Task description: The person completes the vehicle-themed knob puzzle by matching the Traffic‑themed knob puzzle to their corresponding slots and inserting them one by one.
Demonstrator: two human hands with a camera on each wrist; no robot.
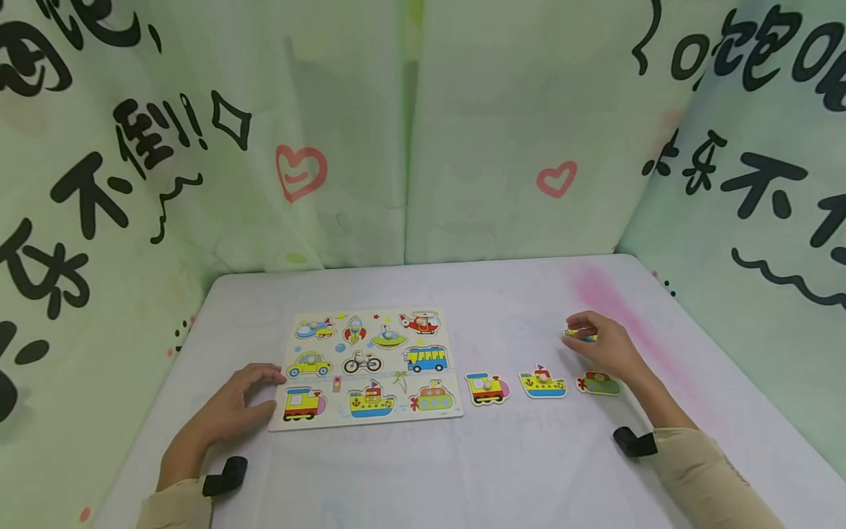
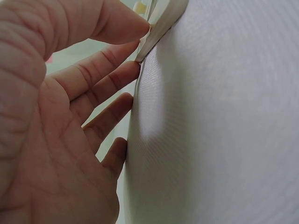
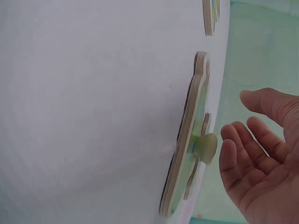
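Note:
A wooden puzzle board [image 1: 403, 371] with colourful vehicle pictures lies on the white table. My left hand [image 1: 228, 404] touches its left edge, thumb near the front corner and fingertips further back. In the left wrist view the fingers [image 2: 112, 79] stretch toward the board's pale edge [image 2: 163, 28]. My right hand [image 1: 604, 345] is over a small yellow-and-blue puzzle piece [image 1: 570, 334], which it partly hides. In the right wrist view the thumb and fingers [image 3: 254, 144] stand apart with nothing between them. A green submarine piece [image 1: 600, 383] with a knob [image 3: 205, 148] lies just in front of that hand.
Between the board and the right hand lie a train piece [image 1: 487, 389] and a ship piece [image 1: 543, 383]. Pale green curtains [image 1: 476, 147] with black writing and red hearts enclose the table [image 1: 396, 477]. A pink stain [image 1: 604, 290] marks the cloth at the far right.

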